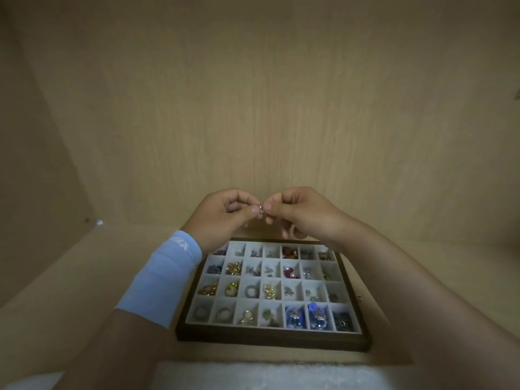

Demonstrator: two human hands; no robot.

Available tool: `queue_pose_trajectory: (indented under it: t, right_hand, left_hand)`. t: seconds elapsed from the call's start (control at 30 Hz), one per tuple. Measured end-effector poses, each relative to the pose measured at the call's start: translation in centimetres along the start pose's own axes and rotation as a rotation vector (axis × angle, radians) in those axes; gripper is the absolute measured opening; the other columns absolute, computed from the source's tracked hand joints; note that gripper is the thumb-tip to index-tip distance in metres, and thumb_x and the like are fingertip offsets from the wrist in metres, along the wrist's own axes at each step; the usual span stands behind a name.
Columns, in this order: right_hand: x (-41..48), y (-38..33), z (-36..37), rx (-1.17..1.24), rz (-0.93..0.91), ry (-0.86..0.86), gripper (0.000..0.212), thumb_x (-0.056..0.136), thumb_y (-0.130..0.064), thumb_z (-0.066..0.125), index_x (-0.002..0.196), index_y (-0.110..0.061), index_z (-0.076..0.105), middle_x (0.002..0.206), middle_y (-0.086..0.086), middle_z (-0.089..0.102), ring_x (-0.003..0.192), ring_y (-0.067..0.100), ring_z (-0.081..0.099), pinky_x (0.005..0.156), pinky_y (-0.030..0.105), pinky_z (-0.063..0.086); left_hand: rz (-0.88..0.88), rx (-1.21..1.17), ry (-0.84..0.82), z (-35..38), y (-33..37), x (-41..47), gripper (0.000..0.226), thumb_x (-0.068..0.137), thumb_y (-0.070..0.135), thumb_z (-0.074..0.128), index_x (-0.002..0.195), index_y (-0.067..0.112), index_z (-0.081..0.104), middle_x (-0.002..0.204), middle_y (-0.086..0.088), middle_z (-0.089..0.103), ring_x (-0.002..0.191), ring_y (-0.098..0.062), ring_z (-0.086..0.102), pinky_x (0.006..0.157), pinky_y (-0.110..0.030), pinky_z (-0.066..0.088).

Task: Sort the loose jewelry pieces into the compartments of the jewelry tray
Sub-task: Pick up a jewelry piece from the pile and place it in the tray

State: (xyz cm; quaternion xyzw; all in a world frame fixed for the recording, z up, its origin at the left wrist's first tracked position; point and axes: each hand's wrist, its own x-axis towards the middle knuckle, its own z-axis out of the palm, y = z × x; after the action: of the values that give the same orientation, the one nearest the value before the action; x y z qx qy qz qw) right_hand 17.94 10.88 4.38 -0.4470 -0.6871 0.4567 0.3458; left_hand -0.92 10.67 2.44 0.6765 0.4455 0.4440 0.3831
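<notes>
pinching one small silver piece (pixel 261 209), left hand (pixel 225 213), right hand (pixel 302 212), above tray (pixel 270 337)

A pale wooden shelf (pixel 70 277) is carrying one jewelry tray (pixel 270 340).
The tray is sitting flat about midway between the shelf's left and right sides, its near rim lying close to the front edge and its far rim reaching toward the back edge, where the gap is being hidden. Its dark frame is resting directly on the wood and enclosing a pale grid of four rows of seven compartments, most holding small jewelry pieces (pixel 294 316). A tiny dark speck (pixel 359 296) is lying just beside the tray's right side.
</notes>
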Motion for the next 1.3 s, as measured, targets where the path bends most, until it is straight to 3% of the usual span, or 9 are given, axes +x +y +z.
queue_pose_trajectory:
  t: [0.23, 0.33, 0.43, 0.57, 0.73, 0.87, 1.07, 1.17, 1.3]
  right_hand:
    - [2.7, -0.2, 2.8, -0.061, 0.005, -0.050, 0.014, 0.097, -0.017, 0.063, 0.091, -0.009, 0.072, 0.066, -0.006, 0.066, 0.051, 0.011, 0.051, 0.042, 0.011, 0.037]
    - [3.6, 0.5, 3.6, -0.140, -0.008, -0.067, 0.015, 0.097, -0.015, 0.063, 0.093, -0.006, 0.073, 0.073, 0.000, 0.067, 0.054, 0.011, 0.054, 0.049, 0.016, 0.045]
    - [4.5, 1.2, 4.2, -0.205, -0.004, -0.080, 0.017, 0.096, -0.017, 0.064, 0.082, -0.017, 0.072, 0.072, -0.002, 0.067, 0.058, 0.012, 0.056, 0.056, 0.024, 0.049]
    - [4.9, 1.3, 4.3, -0.224, -0.001, -0.102, 0.016, 0.096, -0.018, 0.064, 0.083, -0.017, 0.072, 0.072, -0.003, 0.068, 0.056, 0.009, 0.057, 0.055, 0.022, 0.050]
    - [4.2, 1.0, 3.2, -0.204, -0.010, -0.075, 0.014, 0.094, -0.015, 0.067, 0.090, -0.003, 0.073, 0.073, 0.000, 0.069, 0.055, 0.008, 0.058, 0.052, 0.020, 0.048]
    - [3.0, 1.3, 2.3, -0.170, -0.033, -0.010, 0.012, 0.092, -0.018, 0.069, 0.088, -0.008, 0.074, 0.073, 0.001, 0.070, 0.059, 0.015, 0.058, 0.055, 0.025, 0.049]
    - [1.2, 1.5, 1.4, -0.105, -0.038, 0.033, 0.015, 0.094, -0.014, 0.066, 0.094, -0.001, 0.074, 0.076, 0.008, 0.067, 0.056, 0.011, 0.056, 0.051, 0.021, 0.048]
    - [0.0, 1.7, 0.6, -0.098, -0.021, 0.035, 0.014, 0.094, -0.015, 0.066, 0.093, -0.003, 0.073, 0.075, 0.007, 0.068, 0.054, 0.011, 0.056, 0.048, 0.018, 0.046]
    - [-1.3, 2.3, -0.6, -0.194, -0.002, -0.012, 0.012, 0.092, -0.017, 0.068, 0.092, -0.007, 0.075, 0.078, 0.007, 0.071, 0.060, 0.016, 0.057, 0.055, 0.025, 0.047]
  left_hand:
    - [-0.033, 0.029, 0.064, -2.8, -2.6, -0.2, 0.010, 0.086, 0.008, 0.070, 0.089, 0.018, 0.070, 0.081, -0.006, 0.070, 0.074, -0.011, 0.060, 0.074, -0.025, 0.050]
    - [-0.042, 0.081, 0.050, -3.2, -3.7, 0.1, 0.009, 0.084, 0.008, 0.072, 0.087, 0.017, 0.069, 0.074, 0.000, 0.066, 0.065, -0.006, 0.056, 0.069, -0.022, 0.046]
    - [-0.065, 0.134, 0.045, -3.5, -4.5, 0.4, 0.009, 0.084, 0.008, 0.072, 0.086, 0.017, 0.069, 0.072, 0.004, 0.063, 0.060, 0.001, 0.054, 0.066, -0.017, 0.043]
    - [-0.081, 0.140, 0.046, -3.6, -4.8, 0.4, 0.007, 0.085, 0.010, 0.071, 0.088, 0.015, 0.068, 0.070, 0.006, 0.061, 0.056, 0.004, 0.053, 0.063, -0.012, 0.042]
    - [-0.098, 0.065, 0.012, -3.0, -4.4, 0.3, 0.003, 0.087, 0.014, 0.070, 0.089, 0.015, 0.070, 0.071, 0.009, 0.069, 0.062, 0.000, 0.058, 0.066, -0.018, 0.046]
    - [-0.069, -0.011, -0.024, -2.0, -3.9, 0.2, 0.007, 0.086, 0.017, 0.073, 0.091, 0.014, 0.070, 0.082, -0.008, 0.073, 0.068, -0.007, 0.059, 0.068, -0.021, 0.049]
    - [0.017, -0.018, -0.008, -0.4, -3.1, 0.1, 0.010, 0.081, 0.013, 0.077, 0.086, 0.015, 0.070, 0.073, 0.005, 0.064, 0.068, -0.010, 0.054, 0.066, -0.018, 0.047]
    - [0.026, -0.027, -0.048, 0.4, -2.6, 0.0, 0.012, 0.080, 0.010, 0.078, 0.086, 0.016, 0.070, 0.077, 0.000, 0.068, 0.071, -0.014, 0.056, 0.071, -0.026, 0.050]
    - [0.032, 0.044, -0.171, 1.3, -2.2, -0.1, 0.013, 0.079, 0.010, 0.078, 0.087, 0.015, 0.070, 0.082, -0.006, 0.068, 0.071, -0.016, 0.056, 0.071, -0.029, 0.051]
